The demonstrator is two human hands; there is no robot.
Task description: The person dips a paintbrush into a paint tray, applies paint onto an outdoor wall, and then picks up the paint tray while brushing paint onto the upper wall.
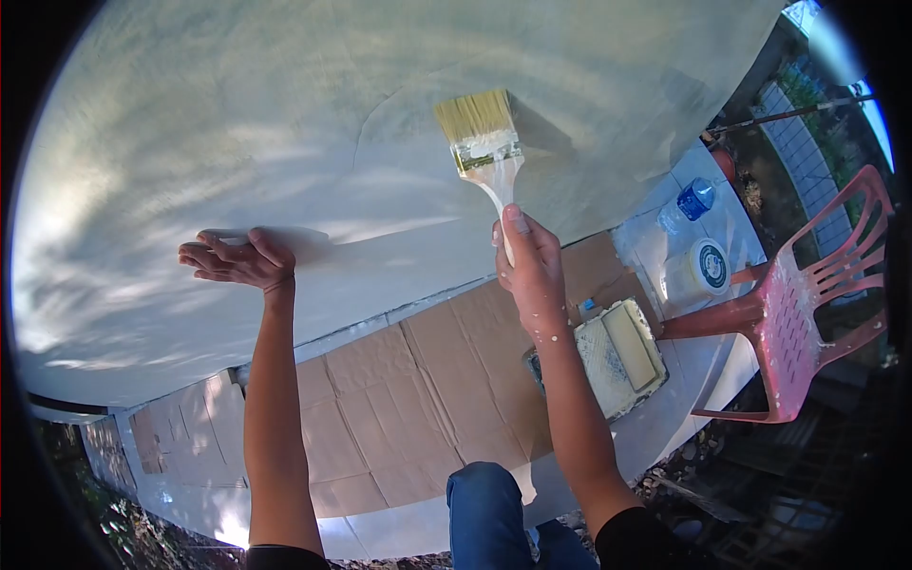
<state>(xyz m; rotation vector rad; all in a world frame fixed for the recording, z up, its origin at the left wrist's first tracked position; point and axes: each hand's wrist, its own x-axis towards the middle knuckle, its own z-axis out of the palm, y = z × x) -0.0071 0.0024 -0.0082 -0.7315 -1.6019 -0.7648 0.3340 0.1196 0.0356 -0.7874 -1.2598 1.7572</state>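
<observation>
My right hand is wrapped round the white handle of a wide paintbrush. Its pale bristles point up and lie against or just in front of the wall; contact is hard to judge. White paint coats the base of the bristles and the metal band. Paint specks dot my right wrist. To the left, my left hand is held out at the wall with its fingers extended and nothing in it. Below my right forearm lies a paint tray with pale paint in it, partly hidden by that arm.
Flattened cardboard covers the ledge along the wall's foot. To the right stand a white paint bucket, a clear bottle with a blue label and a paint-spattered red plastic chair. My knee shows at the bottom.
</observation>
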